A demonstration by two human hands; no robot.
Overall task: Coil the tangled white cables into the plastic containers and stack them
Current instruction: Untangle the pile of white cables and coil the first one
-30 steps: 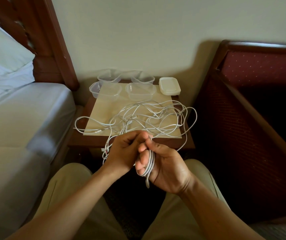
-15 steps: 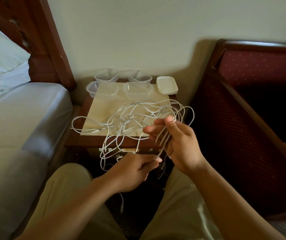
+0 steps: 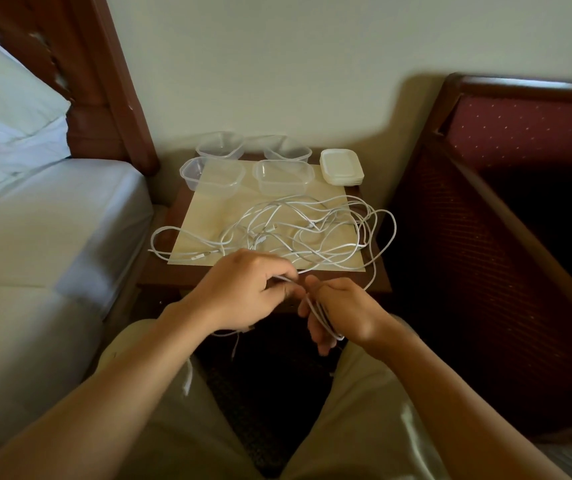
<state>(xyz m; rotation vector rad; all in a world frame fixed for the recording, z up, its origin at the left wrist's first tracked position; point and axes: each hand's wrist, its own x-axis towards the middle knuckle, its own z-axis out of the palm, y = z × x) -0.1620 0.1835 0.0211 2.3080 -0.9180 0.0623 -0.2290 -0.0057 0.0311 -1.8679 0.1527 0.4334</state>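
A tangle of white cables (image 3: 298, 230) lies on a cream mat (image 3: 208, 209) on the small wooden nightstand (image 3: 160, 275). Several clear plastic containers (image 3: 213, 173) stand empty along the back of the nightstand, with a stack of white lids (image 3: 341, 166) at the back right. My right hand (image 3: 343, 308) holds a partly wound coil of white cable (image 3: 322, 315) looped around its fingers, just in front of the nightstand's edge. My left hand (image 3: 246, 289) pinches the strand that leads from the tangle to that coil. A loose cable end hangs below my left hand.
A bed with white sheets (image 3: 35, 220) and pillow sits at the left, its wooden headboard (image 3: 104, 81) against the wall. A dark red upholstered chair (image 3: 502, 202) stands at the right. My knees in beige trousers (image 3: 364, 410) fill the foreground.
My left hand rose from my lap back to the right hand. My right hand dropped back toward me from over the nightstand, carrying the cable loops.
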